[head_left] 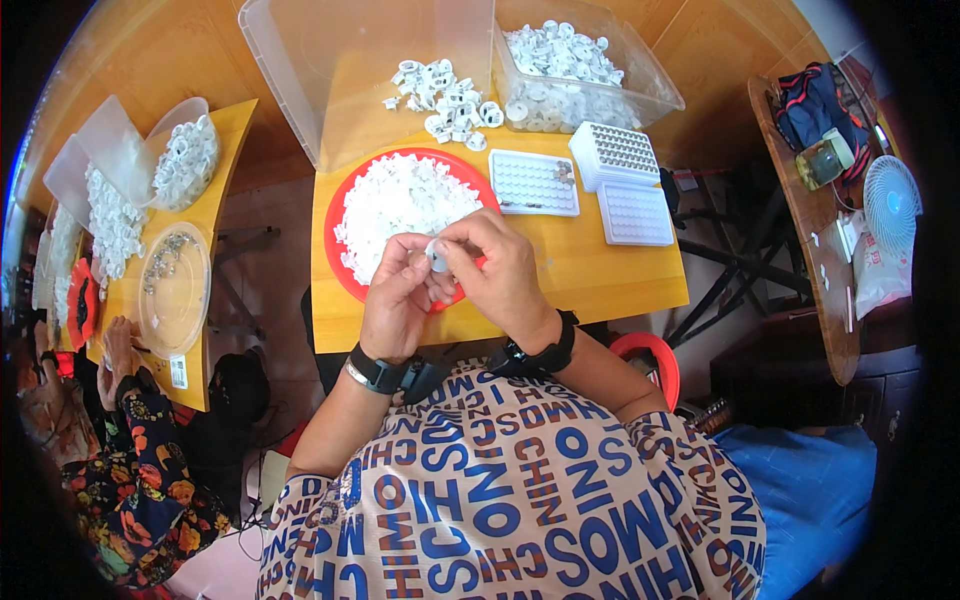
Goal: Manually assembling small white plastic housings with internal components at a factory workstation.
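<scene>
Over the near edge of a red round tray [333, 215], my hands meet around a small white round plastic piece [437, 258] with a darker grey spot. My left hand [398, 295] is closed, pinching the piece from the left. My right hand [502, 262] is closed too, its thumb and fingertips on the piece from the right. A big heap of small white plastic parts [400, 205] fills the tray beneath. To the tray's right lies a white grid tray [520, 190] with several small metallic pieces [564, 173] at its right side.
Loose white round parts [455, 105] lie beyond the red tray, beside a clear bin [640, 95] of similar parts. Stacked grid trays [615, 155] stand right. On the left, another person's hand [118, 345] works at a second table [228, 150]. A red bucket [665, 355] sits below right.
</scene>
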The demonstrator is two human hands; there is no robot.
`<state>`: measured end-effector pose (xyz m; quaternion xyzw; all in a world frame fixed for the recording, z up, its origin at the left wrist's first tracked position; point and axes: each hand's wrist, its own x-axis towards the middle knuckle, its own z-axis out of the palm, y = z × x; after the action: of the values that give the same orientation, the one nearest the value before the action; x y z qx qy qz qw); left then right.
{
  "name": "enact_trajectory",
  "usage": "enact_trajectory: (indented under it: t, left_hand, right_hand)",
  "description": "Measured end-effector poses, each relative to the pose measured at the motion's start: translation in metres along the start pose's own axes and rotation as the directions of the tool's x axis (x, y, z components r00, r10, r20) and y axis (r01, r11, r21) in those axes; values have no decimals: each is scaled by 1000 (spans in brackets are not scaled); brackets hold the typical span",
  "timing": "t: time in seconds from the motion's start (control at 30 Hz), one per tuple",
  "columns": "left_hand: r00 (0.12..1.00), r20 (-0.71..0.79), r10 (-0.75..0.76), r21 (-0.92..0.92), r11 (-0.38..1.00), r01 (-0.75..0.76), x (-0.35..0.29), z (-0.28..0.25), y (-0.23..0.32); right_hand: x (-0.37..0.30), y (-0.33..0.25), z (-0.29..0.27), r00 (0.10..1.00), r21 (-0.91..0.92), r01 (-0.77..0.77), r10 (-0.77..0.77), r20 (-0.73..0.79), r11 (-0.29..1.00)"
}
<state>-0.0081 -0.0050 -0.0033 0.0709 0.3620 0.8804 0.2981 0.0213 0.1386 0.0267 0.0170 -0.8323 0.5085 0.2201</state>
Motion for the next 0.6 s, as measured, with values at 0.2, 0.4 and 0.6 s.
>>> enact_trajectory:
  t: [0.2, 0.4, 0.6]
  left_hand:
    - [1000, 12, 6, -47, 999, -6, 0, -5, 3]
    - [999, 16, 47, 13, 999, -47, 0, -9, 1]
    - [998, 32, 49, 1, 999, -49, -2, -3, 2]
  right_hand:
    - [-2, 0, 1, 978, -58, 207, -205, 34, 977]
    - [-2, -2, 1, 973, -68, 229, -226, 41, 971]
    - [-2, -6, -3, 964, -114, 267, -263, 44, 957]
